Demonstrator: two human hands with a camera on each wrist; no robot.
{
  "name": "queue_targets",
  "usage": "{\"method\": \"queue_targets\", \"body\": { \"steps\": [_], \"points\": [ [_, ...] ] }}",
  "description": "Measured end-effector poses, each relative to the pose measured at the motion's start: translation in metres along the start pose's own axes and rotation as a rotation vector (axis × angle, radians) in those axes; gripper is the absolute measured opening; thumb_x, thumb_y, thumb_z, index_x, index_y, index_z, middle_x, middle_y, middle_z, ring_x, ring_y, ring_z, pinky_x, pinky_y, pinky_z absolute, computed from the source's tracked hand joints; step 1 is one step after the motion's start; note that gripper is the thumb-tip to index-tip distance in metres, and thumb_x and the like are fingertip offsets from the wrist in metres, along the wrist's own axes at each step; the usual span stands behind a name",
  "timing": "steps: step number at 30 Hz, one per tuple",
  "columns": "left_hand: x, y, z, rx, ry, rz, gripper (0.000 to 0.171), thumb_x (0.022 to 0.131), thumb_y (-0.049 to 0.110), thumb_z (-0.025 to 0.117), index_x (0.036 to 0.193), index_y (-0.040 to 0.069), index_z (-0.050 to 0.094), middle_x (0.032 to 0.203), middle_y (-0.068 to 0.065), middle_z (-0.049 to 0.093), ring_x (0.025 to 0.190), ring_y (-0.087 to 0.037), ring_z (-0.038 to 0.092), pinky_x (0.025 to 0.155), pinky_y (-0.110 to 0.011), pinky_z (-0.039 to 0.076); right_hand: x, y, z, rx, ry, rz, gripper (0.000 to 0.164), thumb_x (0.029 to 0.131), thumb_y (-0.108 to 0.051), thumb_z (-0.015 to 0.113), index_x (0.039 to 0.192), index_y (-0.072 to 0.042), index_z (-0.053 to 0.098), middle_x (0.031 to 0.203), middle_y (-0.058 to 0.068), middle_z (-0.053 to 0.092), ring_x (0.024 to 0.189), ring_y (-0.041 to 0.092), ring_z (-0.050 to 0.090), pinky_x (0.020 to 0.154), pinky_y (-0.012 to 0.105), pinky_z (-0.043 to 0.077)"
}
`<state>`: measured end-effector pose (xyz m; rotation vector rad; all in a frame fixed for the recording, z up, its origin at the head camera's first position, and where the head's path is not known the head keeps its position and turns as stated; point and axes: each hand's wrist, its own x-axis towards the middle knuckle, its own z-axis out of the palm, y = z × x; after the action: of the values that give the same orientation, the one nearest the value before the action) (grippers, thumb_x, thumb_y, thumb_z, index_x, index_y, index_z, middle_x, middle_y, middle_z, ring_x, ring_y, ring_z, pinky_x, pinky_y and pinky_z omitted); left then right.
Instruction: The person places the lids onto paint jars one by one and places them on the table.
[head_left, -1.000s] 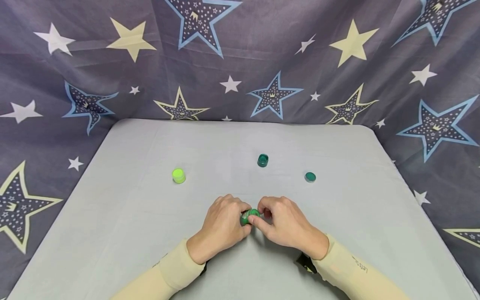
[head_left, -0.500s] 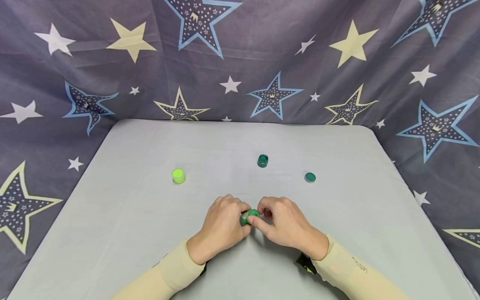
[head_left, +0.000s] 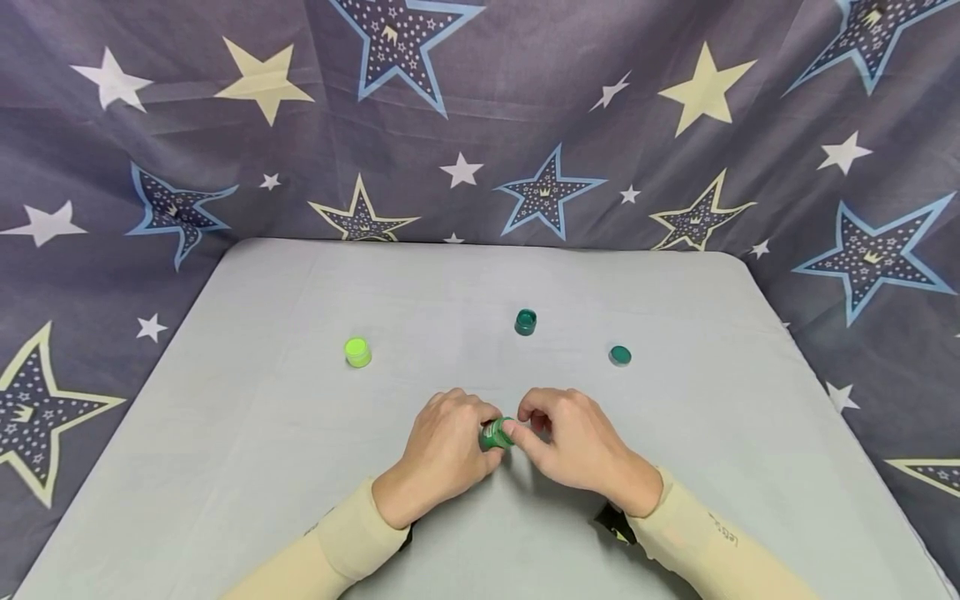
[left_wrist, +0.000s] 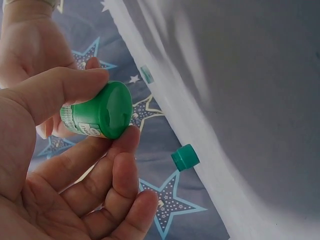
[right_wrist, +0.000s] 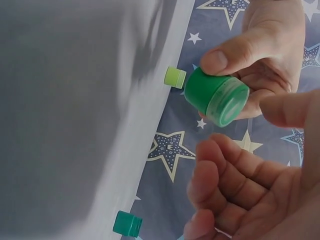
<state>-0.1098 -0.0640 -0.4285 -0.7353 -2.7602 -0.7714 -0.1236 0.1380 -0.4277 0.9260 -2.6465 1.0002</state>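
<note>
A small green paint jar (head_left: 496, 433) with a printed label and a clear-rimmed lid lies tilted between both hands. My left hand (head_left: 448, 446) grips its body between thumb and fingers, the base facing the left wrist camera. The lid (right_wrist: 231, 102) points toward my right hand (head_left: 577, 440). In the right wrist view the right thumb (right_wrist: 287, 109) and loosely bent fingers (right_wrist: 212, 155) stand apart on either side of the lid, with a gap to it. From the head view, the right thumb overlaps the lid end.
A lime-green jar (head_left: 357, 352) stands on the grey-covered table (head_left: 285, 467), left of the hands. An uncapped dark green jar (head_left: 526, 322) is farther back, and a dark green lid (head_left: 620, 355) lies right of it. A star-print curtain (head_left: 480, 117) hangs behind the table.
The right hand has drawn slightly to the right and its fingers have loosened from the jar's lid. The left hand and the jar have hardly moved.
</note>
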Motion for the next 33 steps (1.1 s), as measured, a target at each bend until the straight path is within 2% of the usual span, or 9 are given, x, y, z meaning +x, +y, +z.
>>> {"method": "queue_targets", "body": {
  "steps": [7,16,26,33],
  "points": [
    [0.0,0.0,-0.001,-0.006,0.01,-0.001,0.023,0.068,0.014,0.093,0.086,0.018,0.079,0.074,0.009,0.066,0.069,-0.01,0.051,0.072,-0.03,0.043,0.002,0.001,-0.003,-0.016,0.034,-0.002,0.017,0.093,-0.02,0.069,0.077,-0.02,0.064,0.065,-0.015,0.051,0.053,-0.001,0.042,0.048,0.021,0.039],
    [0.001,-0.004,-0.004,-0.003,0.029,-0.016,0.025,0.068,0.014,0.093,0.089,0.015,0.079,0.077,0.008,0.069,0.07,-0.011,0.053,0.073,-0.031,0.044,0.003,0.001,-0.01,-0.006,0.044,0.042,0.017,0.095,-0.023,0.069,0.079,-0.019,0.067,0.066,-0.013,0.052,0.055,0.003,0.045,0.05,0.023,0.041],
    [0.005,-0.017,-0.01,-0.028,0.054,-0.087,0.027,0.068,0.012,0.091,0.09,0.016,0.076,0.079,0.008,0.068,0.071,-0.013,0.054,0.073,-0.032,0.046,0.004,0.002,-0.013,-0.019,0.068,0.046,0.017,0.095,-0.024,0.07,0.079,-0.02,0.067,0.067,-0.015,0.053,0.055,0.002,0.046,0.051,0.023,0.042],
    [0.007,-0.03,-0.019,-0.032,0.053,-0.15,0.028,0.067,0.006,0.086,0.092,0.013,0.075,0.08,0.006,0.068,0.071,-0.014,0.054,0.074,-0.037,0.048,0.004,0.004,-0.012,-0.028,0.071,0.057,0.016,0.095,-0.026,0.071,0.08,-0.02,0.068,0.069,-0.014,0.054,0.057,0.003,0.049,0.053,0.023,0.044]
  ]
}}
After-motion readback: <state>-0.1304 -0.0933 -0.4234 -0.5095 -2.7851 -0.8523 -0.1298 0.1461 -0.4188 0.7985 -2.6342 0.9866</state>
